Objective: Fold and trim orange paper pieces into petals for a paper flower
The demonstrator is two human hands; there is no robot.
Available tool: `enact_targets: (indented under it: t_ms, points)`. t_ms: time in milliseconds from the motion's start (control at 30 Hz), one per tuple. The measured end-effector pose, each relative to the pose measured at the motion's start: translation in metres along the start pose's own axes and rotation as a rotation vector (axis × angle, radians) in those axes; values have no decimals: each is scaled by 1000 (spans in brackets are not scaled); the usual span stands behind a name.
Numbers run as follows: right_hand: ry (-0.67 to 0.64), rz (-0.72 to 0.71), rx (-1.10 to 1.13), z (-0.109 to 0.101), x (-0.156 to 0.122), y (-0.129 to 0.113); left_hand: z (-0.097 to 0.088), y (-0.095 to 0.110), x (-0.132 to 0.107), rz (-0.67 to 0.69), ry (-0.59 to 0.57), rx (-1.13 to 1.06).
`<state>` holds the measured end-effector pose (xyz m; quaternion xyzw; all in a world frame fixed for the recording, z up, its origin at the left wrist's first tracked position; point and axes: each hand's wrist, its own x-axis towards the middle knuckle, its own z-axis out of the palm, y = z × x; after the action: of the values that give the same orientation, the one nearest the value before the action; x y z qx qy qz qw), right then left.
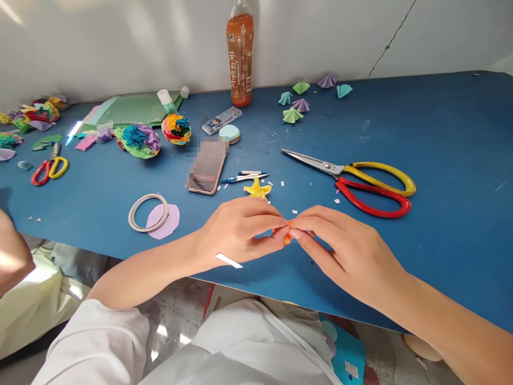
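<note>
My left hand point(236, 230) and right hand point(344, 251) meet fingertip to fingertip near the near edge of the blue desk point(441, 133). Both pinch a small orange folded paper piece point(287, 236), which is mostly hidden between them. Just beyond lies a yellow folded paper star point(257, 189). Farther right are large scissors with yellow and red handles point(360, 184). To the left, a pale ring of tape point(148, 212) overlaps a lilac paper circle point(170, 223).

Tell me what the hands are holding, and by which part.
A small orange paper piece, pinched by the left hand and right hand, fingertips gripping opposite sides; mostly hidden.
</note>
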<state>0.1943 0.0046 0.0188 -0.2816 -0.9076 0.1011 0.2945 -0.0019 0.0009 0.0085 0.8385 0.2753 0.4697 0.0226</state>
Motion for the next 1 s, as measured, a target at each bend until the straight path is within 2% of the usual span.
enact_targets:
  t_ms: [267, 500, 667, 767, 900, 1000]
  points:
    - [6, 3, -16, -1, 1, 1, 0, 0, 2, -89, -23, -84]
    - [19, -1, -34, 2, 3, 2, 2, -3, -1, -116, -67, -30]
    - [0, 11, -42, -2, 6, -1, -1, -6, 0, -218, -99, -223]
    - [-8, 20, -42, -3, 6, 0, -3, -8, 2, -230, -121, -283]
    - [1, 40, -33, -1, 5, 2, -2, -10, 0, -210, -119, -191]
    - [6, 58, -24, 1, 6, 3, 1, -10, -3, -130, -116, -22]
